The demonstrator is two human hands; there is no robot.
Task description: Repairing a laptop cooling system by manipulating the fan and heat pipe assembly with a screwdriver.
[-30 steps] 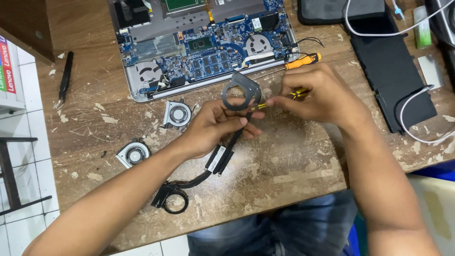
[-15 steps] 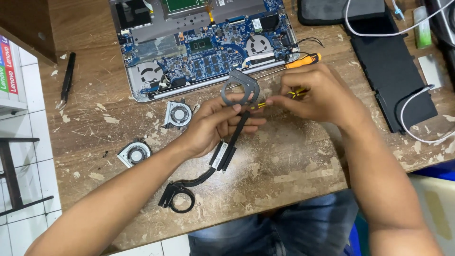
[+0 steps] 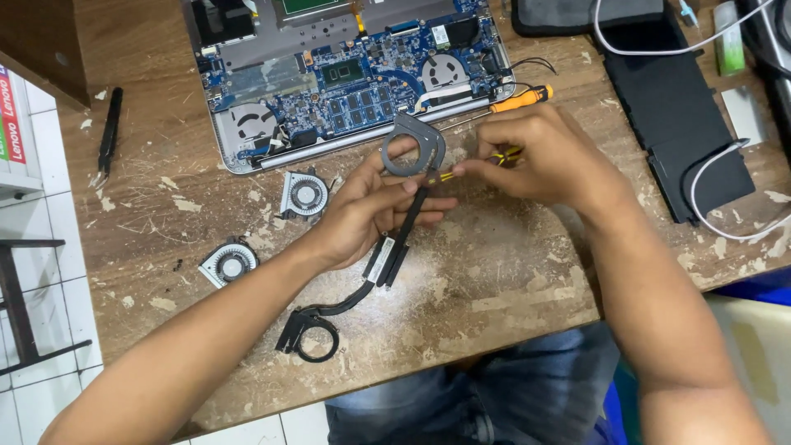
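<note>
My left hand (image 3: 368,213) grips a long black heat pipe assembly (image 3: 394,255) by its middle bar. One ring-shaped end (image 3: 412,147) is raised near the laptop; the other ring (image 3: 310,334) lies on the table by my forearm. My right hand (image 3: 550,156) pinches a small yellow-and-black screwdriver (image 3: 470,167), its tip touching the assembly just below the raised ring. An opened laptop (image 3: 346,74) with its blue circuit board exposed lies beyond both hands.
Two loose round fans (image 3: 305,194) (image 3: 228,264) lie left of my left hand. An orange-handled screwdriver (image 3: 517,99) rests by the laptop's edge. Black tweezers (image 3: 107,132) sit far left. A black flat panel (image 3: 676,107) with white cables lies right. The worn wooden table's front edge (image 3: 412,371) is close.
Both hands stay almost in place. The raised ring end has shifted slightly, and the right hand's screwdriver tip has settled against the assembly.
</note>
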